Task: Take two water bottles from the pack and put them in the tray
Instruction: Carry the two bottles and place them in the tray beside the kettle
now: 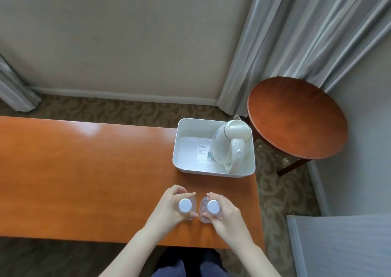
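Two clear water bottles with white caps stand upright side by side near the front right of the wooden table (pixel 84 170). My left hand (pixel 167 210) grips the left bottle (pixel 37 205) around its shoulder. My right hand (pixel 224 213) grips the right bottle (pixel 212 206) the same way. Beyond them, apart from the bottles, a white plastic tray (pixel 179 149) sits at the table's right end. No pack is in view.
A white electric kettle (pixel 231 143) fills the tray's right half, and a paper label (pixel 203 152) lies on the tray floor. A round wooden side table (pixel 296 118) stands to the right. Curtains, a wall and patterned carpet lie behind.
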